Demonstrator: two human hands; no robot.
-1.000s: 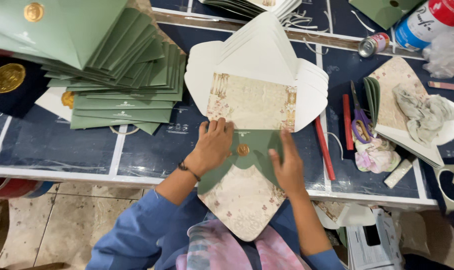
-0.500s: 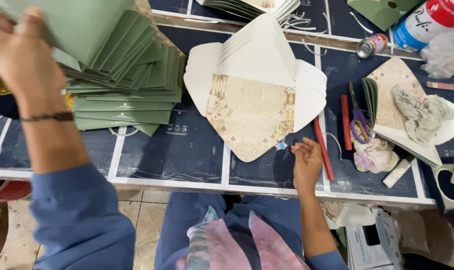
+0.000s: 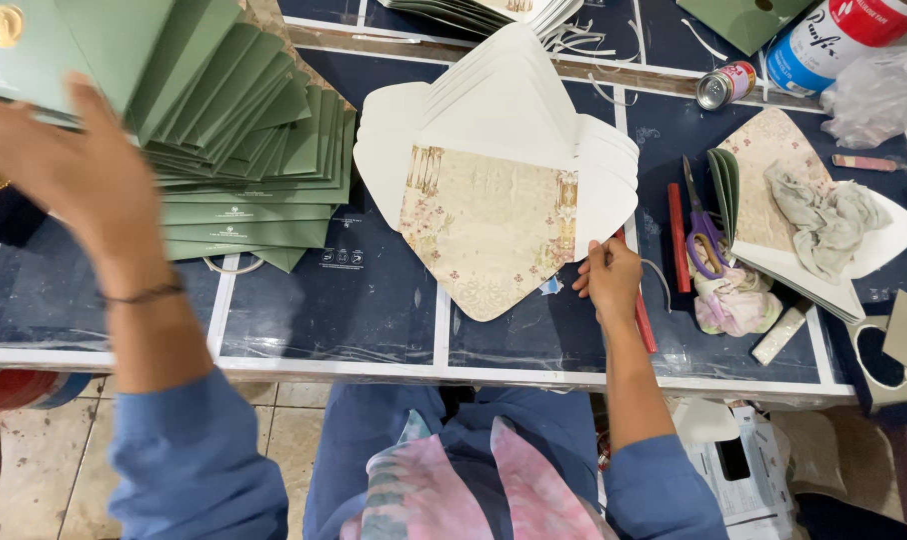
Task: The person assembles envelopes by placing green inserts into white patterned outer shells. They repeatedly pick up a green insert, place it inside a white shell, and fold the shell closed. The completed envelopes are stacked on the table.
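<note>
Left hand (image 3: 69, 165): raised at the far left over the fanned pile of green envelopes (image 3: 244, 160), fingers spread and blurred, touching a finished green envelope with a gold seal (image 3: 34, 50) at the top of that pile. A second ago this hand lay pressed beside the right one on a green envelope at the near edge of the desk; that envelope has gone from there, so one folded piece appears to have been carried across and added to the pile. Whether the fingers grip it or have let go cannot be told through the blur.

Right hand (image 3: 612, 280): resting by the lower right edge of the stack of unfolded envelope blanks (image 3: 494, 190), fingers loosely curled with the tips at the edge of the top sheet; not clenched, nothing lifted. It has shifted right from the near edge to the stack's border since the earlier view.

Stack of blanks: white flaps spread open, floral lining face up, centre of the dark blue desk (image 3: 334, 310).

Alongside: red stick (image 3: 677, 240), purple-handled scissors (image 3: 702, 235), crumpled cloth (image 3: 824, 215) on a second stack of lined sheets, small tin (image 3: 726, 85), large glue bottle (image 3: 834, 40)
</note>
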